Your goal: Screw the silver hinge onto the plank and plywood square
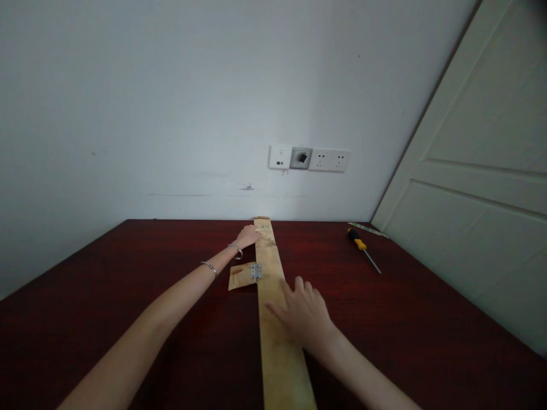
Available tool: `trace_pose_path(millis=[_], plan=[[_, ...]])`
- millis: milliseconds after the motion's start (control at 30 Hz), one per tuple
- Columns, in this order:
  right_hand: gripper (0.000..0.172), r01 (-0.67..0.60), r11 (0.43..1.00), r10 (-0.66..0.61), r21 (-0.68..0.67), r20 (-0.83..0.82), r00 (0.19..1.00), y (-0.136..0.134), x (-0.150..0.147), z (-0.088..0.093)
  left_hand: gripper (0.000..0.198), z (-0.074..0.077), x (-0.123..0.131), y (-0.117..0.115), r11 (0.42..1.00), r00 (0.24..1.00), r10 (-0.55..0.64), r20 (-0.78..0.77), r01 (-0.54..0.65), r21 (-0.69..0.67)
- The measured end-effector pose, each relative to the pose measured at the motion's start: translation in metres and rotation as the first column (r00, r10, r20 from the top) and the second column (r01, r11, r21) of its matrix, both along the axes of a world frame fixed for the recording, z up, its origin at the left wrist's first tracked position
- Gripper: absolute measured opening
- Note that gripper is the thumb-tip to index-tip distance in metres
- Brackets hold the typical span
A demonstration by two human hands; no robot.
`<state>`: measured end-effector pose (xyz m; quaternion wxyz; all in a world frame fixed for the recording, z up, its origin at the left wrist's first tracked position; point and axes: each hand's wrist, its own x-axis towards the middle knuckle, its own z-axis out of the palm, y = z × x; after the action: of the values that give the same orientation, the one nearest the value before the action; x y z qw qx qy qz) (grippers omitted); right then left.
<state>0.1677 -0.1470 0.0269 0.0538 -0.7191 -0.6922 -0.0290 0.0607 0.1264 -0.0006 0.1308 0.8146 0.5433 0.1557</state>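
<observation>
A long wooden plank (280, 359) lies lengthwise on the dark red tabletop, running from the near edge of the view to the wall. Joined to its left side by a metal hinge (256, 271) is a short piece of wood (241, 276). My left hand (248, 234), with two silver bracelets on its wrist, is closed at the plank's left edge near the far end; its fingertips are partly hidden. Over the plank's right edge, closer to me, is my right hand (308, 316), with thumb and fingers apart. Whether it presses on the wood I cannot tell.
On the right of the table (192, 347) lies a screwdriver (359, 244) with a yellow and black handle. Behind it is a thin pale strip (368, 229). Wall sockets (329, 160) sit above the table's back edge. A white panelled door (478, 188) borders the right side.
</observation>
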Motion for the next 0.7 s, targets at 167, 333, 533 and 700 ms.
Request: trace_pose_path(millis=[167, 333, 533, 700], plan=[[0.041, 0.155, 0.971, -0.179, 0.184, 0.12, 0.977, 0.062, 0.113, 0.02, 0.026, 0.018, -0.017, -0.029, 0.986, 0.987, -0.148, 0.064, 0.142, 0.085], [0.044, 0.475, 0.873, -0.482, 0.108, 0.049, 0.875, 0.118, 0.228, 0.012, 0.036, 0.027, -0.046, -0.067, 0.899, 0.893, -0.432, 0.128, 0.416, 0.134], [0.058, 0.631, 0.776, -0.63, 0.028, -0.018, 0.776, 0.139, 0.289, -0.024, 0.063, 0.019, -0.078, -0.097, 0.818, 0.817, -0.572, 0.076, 0.574, -0.023], [0.057, 0.658, 0.753, -0.659, -0.029, -0.044, 0.751, 0.152, 0.306, -0.046, 0.08, 0.014, -0.083, -0.11, 0.819, 0.825, -0.564, 0.037, 0.564, -0.109]])
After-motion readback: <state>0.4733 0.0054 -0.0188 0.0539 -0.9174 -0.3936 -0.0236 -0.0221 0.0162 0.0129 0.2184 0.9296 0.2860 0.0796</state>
